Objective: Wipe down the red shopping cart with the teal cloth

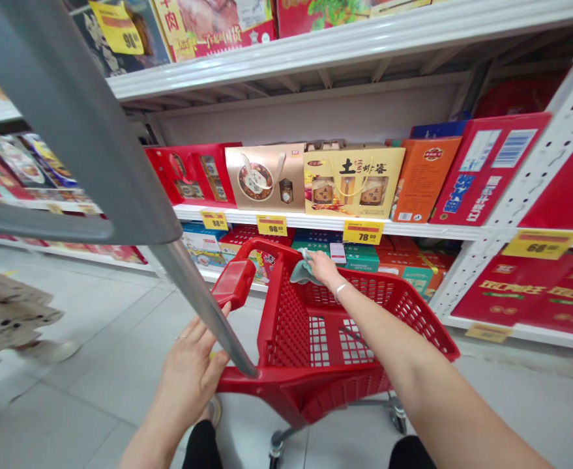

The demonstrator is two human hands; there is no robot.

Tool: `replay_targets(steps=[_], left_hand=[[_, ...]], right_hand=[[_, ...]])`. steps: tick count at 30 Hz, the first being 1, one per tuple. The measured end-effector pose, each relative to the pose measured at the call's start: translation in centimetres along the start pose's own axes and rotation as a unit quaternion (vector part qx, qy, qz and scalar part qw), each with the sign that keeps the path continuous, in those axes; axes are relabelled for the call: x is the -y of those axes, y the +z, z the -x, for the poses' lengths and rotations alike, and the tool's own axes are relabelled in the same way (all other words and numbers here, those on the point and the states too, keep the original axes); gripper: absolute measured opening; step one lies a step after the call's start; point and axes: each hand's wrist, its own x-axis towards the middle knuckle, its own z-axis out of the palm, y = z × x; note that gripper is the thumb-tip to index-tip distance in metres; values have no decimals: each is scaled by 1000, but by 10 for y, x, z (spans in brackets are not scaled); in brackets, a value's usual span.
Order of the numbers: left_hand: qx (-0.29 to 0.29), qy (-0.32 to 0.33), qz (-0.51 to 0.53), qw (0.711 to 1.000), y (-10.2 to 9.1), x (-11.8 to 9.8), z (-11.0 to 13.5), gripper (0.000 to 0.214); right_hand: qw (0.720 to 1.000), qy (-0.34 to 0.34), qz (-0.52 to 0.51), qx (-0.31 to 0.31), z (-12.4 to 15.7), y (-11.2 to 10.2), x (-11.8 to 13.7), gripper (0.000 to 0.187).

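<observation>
A red plastic shopping cart (413, 306) stands in front of me on the tiled floor. My left hand (191, 371) rests at the cart's near rim, fingers curled beside the grey handle pole (203, 306) that rises up to the left. My right hand (323, 268) reaches across the basket to its far rim and is closed on a grey-green cloth (302, 272), pressed against the rim. A bracelet circles that wrist. The basket looks empty inside.
White store shelves (315, 221) run ahead, holding gift boxes: red, gold (352, 182), orange (420, 179). Yellow price tags (363, 232) line the shelf edge. More red boxes fill the right. A person's patterned clothing and shoe (46, 350) are at the left.
</observation>
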Motion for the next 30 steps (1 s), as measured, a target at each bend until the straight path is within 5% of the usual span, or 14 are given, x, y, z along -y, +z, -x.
replay_targets(steps=[5,10,20,30], left_hand=[[5,18,-7,1000,-2,0,2,61],[-19,9,0,1000,5,2,8,68],[-22,-8,-14,1000,12,8,9,66],[-28,21,-52,998,4,5,2,66]], right_hand=[[998,-46,-28,-19,-34,-1,59,42],[997,-67,-22,-21,-41,1,65,47],[999,7,41,22,7,4,-26,46],[983,149,90,54,72,-20,-158,33]])
